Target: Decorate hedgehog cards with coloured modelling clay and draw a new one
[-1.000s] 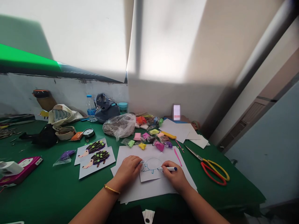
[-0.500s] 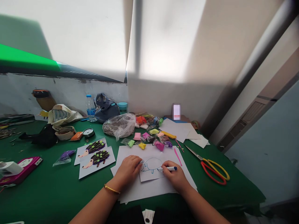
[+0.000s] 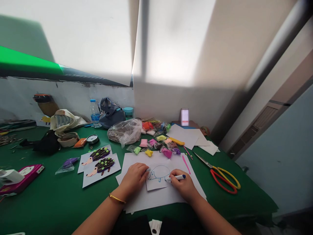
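Note:
In the head view, my right hand [image 3: 184,182] is closed round a white marker [image 3: 179,177] with a dark blue end. Its tip touches a small white card [image 3: 156,186] at the lower right of a blue line drawing of a hedgehog [image 3: 160,171]. My left hand [image 3: 135,179] rests on the card's left edge, fingers curled. A small pale bluish piece, which looks like the marker cap [image 3: 148,169], pokes out between thumb and forefinger. Under the card lie larger white sheets [image 3: 144,203].
Two finished hedgehog cards [image 3: 101,173] lie to the left. Behind the sheets are several bags of coloured clay [image 3: 166,152]. Large scissors [image 3: 221,176] with red and yellow handles lie at right. A phone [image 3: 185,118] stands against the wall.
The marker tip has shifted slightly down, and a short leg line now shows at the hedgehog's lower right. My left hand has stayed in place.

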`<state>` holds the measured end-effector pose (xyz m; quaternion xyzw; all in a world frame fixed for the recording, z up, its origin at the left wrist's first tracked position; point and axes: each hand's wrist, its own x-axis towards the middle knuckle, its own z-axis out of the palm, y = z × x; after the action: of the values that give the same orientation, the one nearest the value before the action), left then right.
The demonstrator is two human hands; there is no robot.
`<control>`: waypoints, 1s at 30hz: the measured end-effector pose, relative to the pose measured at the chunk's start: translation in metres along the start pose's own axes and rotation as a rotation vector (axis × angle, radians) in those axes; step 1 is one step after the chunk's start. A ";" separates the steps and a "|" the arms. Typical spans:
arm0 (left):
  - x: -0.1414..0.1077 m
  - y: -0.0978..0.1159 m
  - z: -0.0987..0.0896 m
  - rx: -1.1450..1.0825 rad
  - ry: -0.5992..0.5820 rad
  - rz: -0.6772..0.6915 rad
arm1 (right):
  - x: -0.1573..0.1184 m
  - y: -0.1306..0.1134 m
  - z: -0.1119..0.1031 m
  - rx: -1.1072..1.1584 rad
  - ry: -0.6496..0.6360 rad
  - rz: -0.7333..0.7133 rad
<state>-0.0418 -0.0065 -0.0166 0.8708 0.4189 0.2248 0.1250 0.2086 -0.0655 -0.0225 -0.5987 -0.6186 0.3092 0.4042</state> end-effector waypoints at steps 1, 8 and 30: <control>0.000 0.000 0.000 0.000 0.001 0.000 | 0.000 0.000 0.000 0.000 -0.003 0.004; 0.001 0.000 0.000 -0.009 0.001 -0.006 | 0.001 0.000 0.000 0.010 -0.007 0.010; 0.001 0.001 -0.002 0.003 -0.008 -0.011 | 0.002 0.002 0.001 -0.001 0.006 0.001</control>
<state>-0.0416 -0.0063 -0.0146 0.8697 0.4235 0.2197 0.1265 0.2093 -0.0635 -0.0247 -0.6001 -0.6171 0.3072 0.4058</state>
